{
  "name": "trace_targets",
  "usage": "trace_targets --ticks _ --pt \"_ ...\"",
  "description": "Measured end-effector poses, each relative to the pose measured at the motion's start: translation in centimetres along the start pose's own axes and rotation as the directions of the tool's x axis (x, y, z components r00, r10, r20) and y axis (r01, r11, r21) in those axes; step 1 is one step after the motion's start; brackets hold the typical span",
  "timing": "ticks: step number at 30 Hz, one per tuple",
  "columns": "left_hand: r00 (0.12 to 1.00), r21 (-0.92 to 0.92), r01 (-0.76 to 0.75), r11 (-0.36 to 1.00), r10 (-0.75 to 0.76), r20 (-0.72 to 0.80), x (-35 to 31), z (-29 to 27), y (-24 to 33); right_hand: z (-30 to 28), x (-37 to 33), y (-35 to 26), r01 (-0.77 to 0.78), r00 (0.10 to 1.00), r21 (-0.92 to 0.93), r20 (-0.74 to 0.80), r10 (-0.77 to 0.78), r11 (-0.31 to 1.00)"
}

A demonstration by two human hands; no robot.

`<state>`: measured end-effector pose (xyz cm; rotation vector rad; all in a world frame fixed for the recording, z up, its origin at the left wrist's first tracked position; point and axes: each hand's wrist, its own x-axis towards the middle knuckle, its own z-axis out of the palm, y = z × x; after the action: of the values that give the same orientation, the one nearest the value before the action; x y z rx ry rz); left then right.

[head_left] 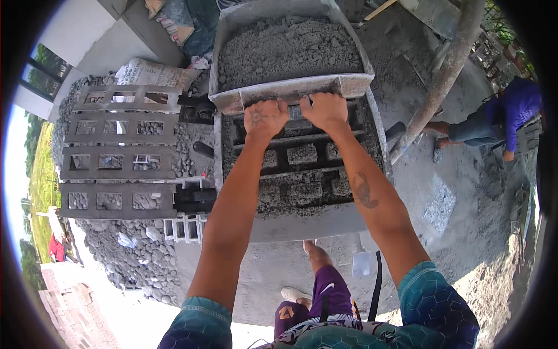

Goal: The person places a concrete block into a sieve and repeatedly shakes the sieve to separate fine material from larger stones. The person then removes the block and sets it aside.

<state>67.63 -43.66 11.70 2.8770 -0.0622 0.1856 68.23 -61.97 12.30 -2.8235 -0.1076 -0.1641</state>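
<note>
Both my arms reach forward to a metal feed box point(356, 86) heaped with damp grey concrete mix point(285, 52). My left hand point(266, 118) is closed over the middle of its near edge. Close beside it, my right hand point(325, 110) grips the same edge, fingers curled and partly hidden. Below my hands lies a metal block mould point(302, 230), with grey mix in and around its rows of rectangular cores. My forearms cover parts of the mould's left and right sides.
Left of the mould, several grey bars with square openings point(122, 190) lie over gravel point(133, 256). A printed sack point(154, 75) rests behind them. On the right a thick pole point(442, 81) slants down beside the mould. A person in purple point(517, 113) bends at the far right.
</note>
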Motion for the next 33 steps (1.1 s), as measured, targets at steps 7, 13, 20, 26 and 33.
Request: trace_targets --ticks 7,13,20,26,33 --pt "0.998 0.037 -0.009 0.999 0.007 0.059 -9.7 -2.3 1.1 -2.3 -10.1 -0.7 -0.004 0.998 0.063 0.063 0.0 0.998" --pt "0.999 0.052 -0.04 0.998 0.038 0.033 -19.2 -4.0 2.4 -3.9 -19.1 -0.8 0.016 0.998 0.085 0.059 -0.021 0.996" --pt "1.0 0.006 -0.019 1.0 0.019 -0.019 -36.1 -5.6 5.1 -5.7 -36.0 -1.3 0.016 1.0 0.095 -0.018 -0.014 0.995" --pt "0.998 -0.031 0.022 0.999 -0.02 0.066 -35.0 -6.1 5.1 -3.1 -34.7 -1.1 0.073 0.989 0.124 -0.134 -0.056 0.99" --pt "0.907 -0.079 -0.272 0.959 0.228 -0.353 -35.3 -3.0 3.7 -2.8 -35.6 -0.3 0.249 0.896 0.048 -0.39 -0.212 0.967"
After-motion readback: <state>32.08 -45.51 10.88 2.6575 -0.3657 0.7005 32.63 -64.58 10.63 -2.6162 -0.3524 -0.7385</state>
